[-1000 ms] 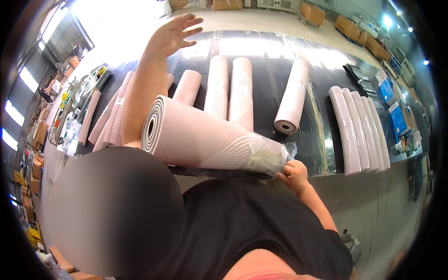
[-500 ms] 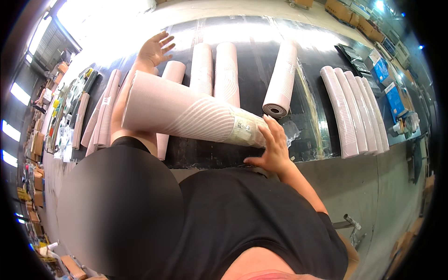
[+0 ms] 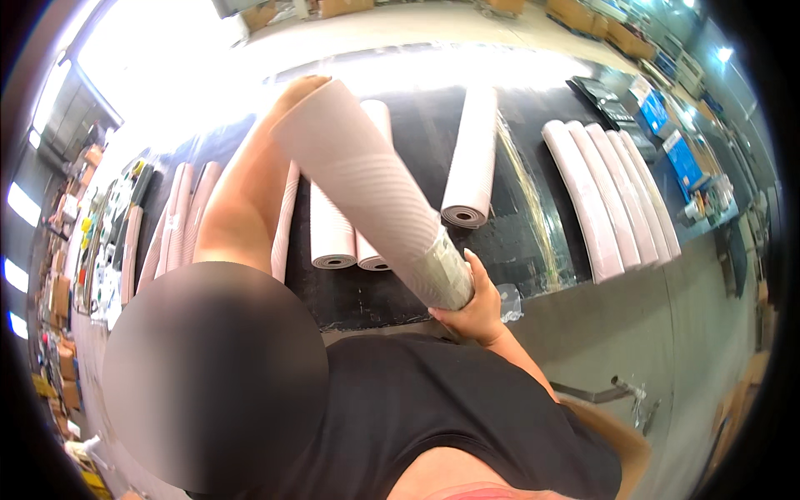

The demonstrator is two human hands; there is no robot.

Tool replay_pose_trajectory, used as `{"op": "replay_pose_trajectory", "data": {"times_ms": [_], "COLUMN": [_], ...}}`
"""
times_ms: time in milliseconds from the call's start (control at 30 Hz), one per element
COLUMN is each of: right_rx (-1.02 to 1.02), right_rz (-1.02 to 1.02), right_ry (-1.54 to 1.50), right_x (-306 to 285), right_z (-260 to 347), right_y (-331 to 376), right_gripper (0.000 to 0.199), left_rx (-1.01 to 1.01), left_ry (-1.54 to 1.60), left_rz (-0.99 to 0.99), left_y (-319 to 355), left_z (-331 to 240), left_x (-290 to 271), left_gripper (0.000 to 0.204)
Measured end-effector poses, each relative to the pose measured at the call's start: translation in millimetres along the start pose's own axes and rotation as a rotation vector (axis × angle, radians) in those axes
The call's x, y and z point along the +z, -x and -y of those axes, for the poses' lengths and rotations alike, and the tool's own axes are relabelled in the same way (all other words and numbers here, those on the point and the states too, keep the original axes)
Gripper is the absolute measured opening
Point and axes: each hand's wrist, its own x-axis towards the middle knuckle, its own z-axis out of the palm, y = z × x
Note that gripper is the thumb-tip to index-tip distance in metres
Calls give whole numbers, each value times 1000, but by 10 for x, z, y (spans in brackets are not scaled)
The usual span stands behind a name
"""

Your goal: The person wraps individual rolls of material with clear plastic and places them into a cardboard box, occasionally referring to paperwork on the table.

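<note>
Pink rolled mat (image 3: 367,187) held by right hand (image 3: 477,312), left hand (image 3: 296,87) seemingly steadying it

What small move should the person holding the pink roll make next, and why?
Probably lower the roll onto the bare black table between the lying rolls. The right hand grips its wrapped near end, the left hand steadies the far end, and it hangs tilted above two rolls already lying there.

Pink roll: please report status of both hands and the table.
Right hand grips near end of pink roll. Left hand at far end. Roll lifted, tilted over black table. Other rolls lie below.
</note>
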Motion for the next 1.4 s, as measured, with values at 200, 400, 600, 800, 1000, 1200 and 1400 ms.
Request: {"op": "replay_pose_trajectory", "data": {"times_ms": [200, 400, 600, 800, 1000, 1200, 1400], "right_rx": [213, 355, 355, 361, 402, 825, 800], "right_rz": [-219, 253, 117, -1, -116, 64, 74], "right_ry": [346, 628, 478, 381, 384, -210, -888], "right_x": [65, 419, 399, 562, 510, 396, 474], "right_z": [161, 346, 287, 356, -129, -454, -1134], "right_y": [20, 58, 260, 537, -160, -348, 263], "right_gripper": [109, 100, 88, 84, 96, 110, 96], "left_rx": [403, -122, -17, 92, 185, 227, 294], "left_ry": [-111, -349, -474, -717, -967, -962, -826], "left_rz": [-129, 176, 245, 285, 259, 328, 545], "left_y": [1160, 2486, 2490, 2300, 2197, 2357, 2731], "left_z": [1364, 1829, 1839, 1907, 1991, 1806, 1574], "left_x": [985, 1764, 1618, 1338, 1373, 1220, 1027], "left_gripper": [43, 131, 95, 37, 23, 22, 20]}}
